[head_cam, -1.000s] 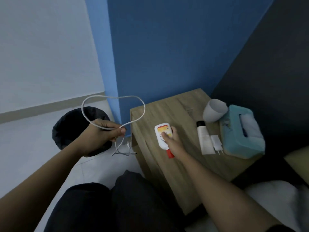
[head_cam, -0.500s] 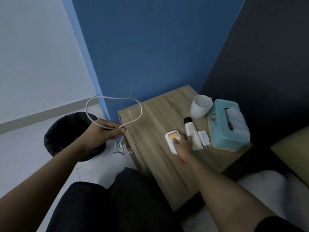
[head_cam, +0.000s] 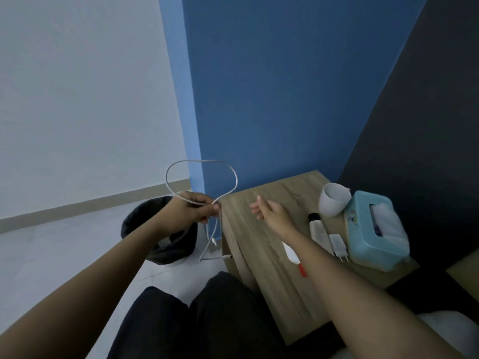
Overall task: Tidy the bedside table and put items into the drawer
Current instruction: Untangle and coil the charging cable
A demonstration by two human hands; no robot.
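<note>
Head view: right hand (head_cam: 273, 212) has let go of the bottle (head_cam: 291, 252), which lies by the tube (head_cam: 317, 229) on the table (head_cam: 259, 281). It swings empty, fingers loosely spread, toward the cable (head_cam: 202, 160) gripped in the left hand (head_cam: 193, 212). Coiling probably follows; no drawer is visible.

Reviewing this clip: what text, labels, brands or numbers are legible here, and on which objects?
No text can be read.
Teal plastic tissue box: small coloured print on its side, too blurred.
White tube with black cap: nothing legible.
White bottle with red cap: label hidden by the right forearm.
</note>
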